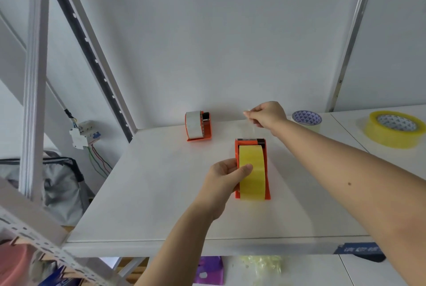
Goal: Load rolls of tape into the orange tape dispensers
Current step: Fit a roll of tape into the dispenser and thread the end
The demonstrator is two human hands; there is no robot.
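Note:
An orange tape dispenser (pixel 265 147) lies on the white shelf (pixel 149 193) with a yellow tape roll (pixel 252 177) seated in it. My left hand (pixel 224 182) grips the dispenser's left side, thumb resting on the roll. My right hand (pixel 267 115) is beyond the dispenser's cutter end, fingers pinched on a clear strip of tape (pixel 252 127) drawn out from the roll. A second orange dispenser (pixel 206 130) stands at the back, holding a white roll (pixel 193 125).
Two spare rolls lie at the right: a pale one with a patterned core (pixel 307 119) behind my right forearm, and a large yellow one (pixel 394 128). A metal rack upright (pixel 34 78) and wiring (pixel 85 133) stand at left. The wall is just behind.

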